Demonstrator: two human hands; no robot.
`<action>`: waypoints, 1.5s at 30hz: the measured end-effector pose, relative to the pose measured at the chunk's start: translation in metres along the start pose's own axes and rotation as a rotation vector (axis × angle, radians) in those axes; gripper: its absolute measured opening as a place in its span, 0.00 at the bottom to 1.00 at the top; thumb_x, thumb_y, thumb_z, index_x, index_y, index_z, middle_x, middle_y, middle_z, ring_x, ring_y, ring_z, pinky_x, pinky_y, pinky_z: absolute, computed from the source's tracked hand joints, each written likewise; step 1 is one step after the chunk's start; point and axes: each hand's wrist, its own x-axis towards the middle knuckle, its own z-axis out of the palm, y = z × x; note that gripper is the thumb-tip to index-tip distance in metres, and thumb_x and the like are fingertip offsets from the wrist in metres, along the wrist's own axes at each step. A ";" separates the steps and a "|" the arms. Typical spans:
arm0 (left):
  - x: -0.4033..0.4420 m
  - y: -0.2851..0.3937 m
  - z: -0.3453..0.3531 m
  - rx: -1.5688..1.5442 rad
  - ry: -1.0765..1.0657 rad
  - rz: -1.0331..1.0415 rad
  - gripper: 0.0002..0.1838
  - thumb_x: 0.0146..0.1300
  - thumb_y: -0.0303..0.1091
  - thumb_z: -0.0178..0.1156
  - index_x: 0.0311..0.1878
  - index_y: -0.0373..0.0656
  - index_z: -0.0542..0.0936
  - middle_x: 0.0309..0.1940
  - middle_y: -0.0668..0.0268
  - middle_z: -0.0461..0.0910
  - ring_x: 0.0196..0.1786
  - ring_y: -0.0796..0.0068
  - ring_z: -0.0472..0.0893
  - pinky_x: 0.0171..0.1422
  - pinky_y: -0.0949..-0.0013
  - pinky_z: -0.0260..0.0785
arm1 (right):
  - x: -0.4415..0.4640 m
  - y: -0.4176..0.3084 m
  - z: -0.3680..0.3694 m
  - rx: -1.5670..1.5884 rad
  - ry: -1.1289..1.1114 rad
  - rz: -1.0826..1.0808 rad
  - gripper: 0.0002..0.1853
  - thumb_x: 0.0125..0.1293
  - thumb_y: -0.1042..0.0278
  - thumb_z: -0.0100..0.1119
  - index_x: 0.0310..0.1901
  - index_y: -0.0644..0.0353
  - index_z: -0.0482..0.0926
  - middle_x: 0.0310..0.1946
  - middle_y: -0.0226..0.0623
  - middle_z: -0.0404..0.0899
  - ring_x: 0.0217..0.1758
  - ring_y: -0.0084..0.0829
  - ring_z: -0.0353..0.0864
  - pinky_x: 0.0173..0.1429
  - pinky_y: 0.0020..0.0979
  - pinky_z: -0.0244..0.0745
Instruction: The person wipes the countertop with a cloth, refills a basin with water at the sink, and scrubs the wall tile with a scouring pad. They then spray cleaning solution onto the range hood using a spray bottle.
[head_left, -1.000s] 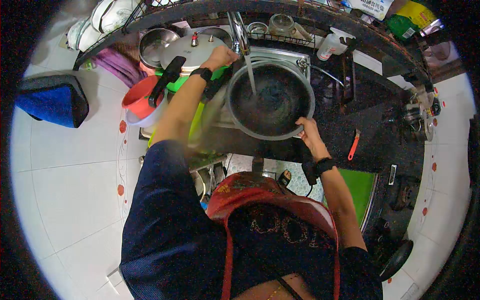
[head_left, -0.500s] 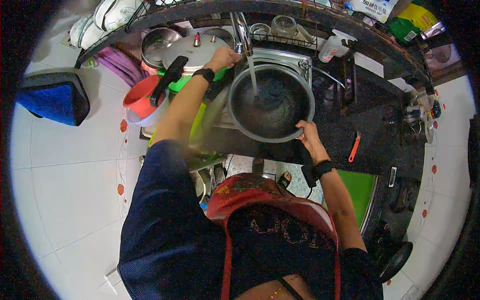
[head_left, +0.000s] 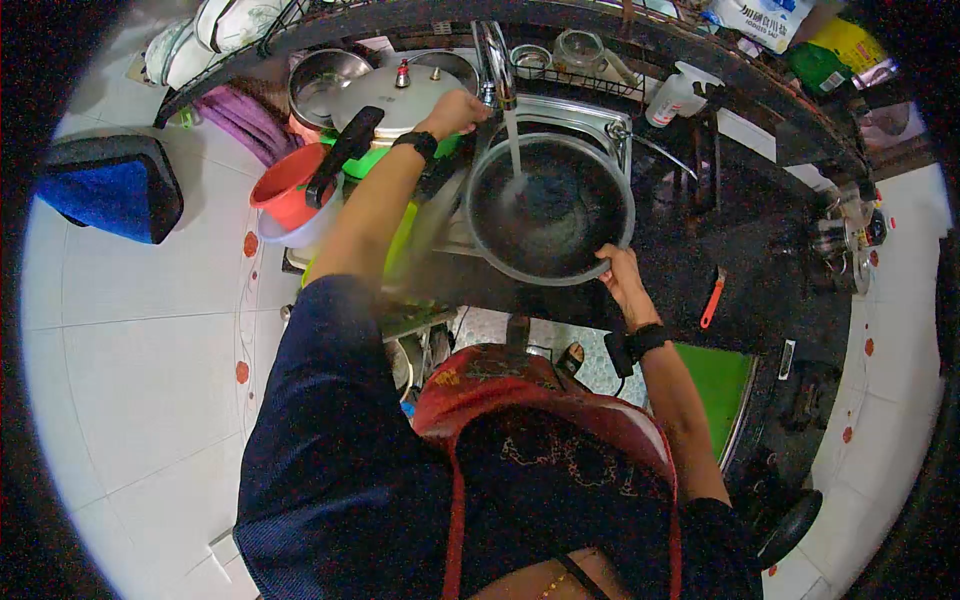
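Note:
My right hand (head_left: 624,276) grips the near right rim of a round dark pot (head_left: 550,245), thumb over the edge. The pot has a grey rim and is held over the metal sink (head_left: 570,112), hiding most of it. A stream of water runs from the chrome tap (head_left: 493,62) into the pot, where water moves on the bottom. Beside the tap's base my left hand (head_left: 455,113) is closed, its fingertips at the tap handle, which they mostly hide.
Left of the sink stand a lidded pressure cooker (head_left: 400,98), a red plastic pot (head_left: 287,190) and a steel bowl (head_left: 325,85). A peeler-like tool with an orange handle (head_left: 712,303) lies on the dark counter (head_left: 665,240). A spray bottle (head_left: 677,95) stands behind; a rack (head_left: 330,45) spans above.
The whole view has shifted slightly. Both hands keep their places at the tap and the pot rim, and the water keeps running.

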 end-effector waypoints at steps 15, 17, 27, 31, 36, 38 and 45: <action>0.010 -0.012 -0.002 0.059 -0.066 0.056 0.09 0.56 0.26 0.58 0.37 0.44 0.85 0.26 0.65 0.83 0.20 0.80 0.78 0.22 0.74 0.71 | 0.002 0.004 0.001 0.066 0.003 -0.032 0.08 0.50 0.79 0.53 0.20 0.57 0.65 0.12 0.26 0.61 0.09 0.21 0.56 0.14 0.23 0.53; 0.007 -0.008 -0.002 0.083 -0.049 0.043 0.08 0.55 0.27 0.59 0.37 0.44 0.85 0.26 0.65 0.83 0.20 0.80 0.78 0.23 0.73 0.72 | 0.004 0.007 0.001 0.075 0.083 -0.010 0.08 0.50 0.79 0.53 0.20 0.57 0.65 0.12 0.27 0.61 0.09 0.21 0.56 0.14 0.23 0.53; -0.009 0.013 0.004 0.530 0.067 0.201 0.10 0.48 0.31 0.64 0.35 0.50 0.85 0.31 0.59 0.82 0.33 0.62 0.81 0.40 0.64 0.73 | 0.006 0.006 -0.004 0.076 0.054 -0.014 0.09 0.49 0.78 0.54 0.19 0.57 0.65 0.12 0.27 0.61 0.09 0.21 0.57 0.14 0.23 0.54; 0.000 0.002 0.006 0.613 0.119 0.328 0.11 0.45 0.32 0.64 0.35 0.51 0.85 0.32 0.59 0.82 0.37 0.59 0.80 0.45 0.61 0.72 | 0.005 0.004 -0.004 0.067 0.044 -0.008 0.09 0.49 0.78 0.55 0.19 0.57 0.64 0.11 0.26 0.60 0.10 0.21 0.57 0.15 0.23 0.54; -0.004 0.008 0.005 0.632 0.144 0.272 0.10 0.44 0.33 0.65 0.33 0.48 0.85 0.32 0.57 0.82 0.37 0.57 0.80 0.45 0.59 0.72 | 0.013 0.009 -0.011 0.026 0.034 -0.007 0.09 0.50 0.78 0.54 0.21 0.57 0.64 0.12 0.26 0.60 0.10 0.21 0.57 0.15 0.23 0.54; -0.004 0.006 0.003 0.623 0.144 0.291 0.09 0.44 0.33 0.65 0.32 0.47 0.84 0.32 0.57 0.82 0.37 0.56 0.80 0.44 0.59 0.72 | 0.012 0.008 -0.010 0.048 0.024 0.001 0.08 0.50 0.78 0.53 0.22 0.58 0.65 0.13 0.26 0.61 0.10 0.21 0.56 0.15 0.23 0.54; -0.001 0.003 0.003 0.632 0.134 0.297 0.08 0.46 0.35 0.65 0.32 0.47 0.84 0.31 0.57 0.82 0.37 0.56 0.80 0.43 0.58 0.72 | 0.004 0.000 -0.003 0.066 0.055 -0.007 0.07 0.50 0.78 0.53 0.22 0.58 0.65 0.13 0.27 0.61 0.10 0.20 0.56 0.15 0.23 0.53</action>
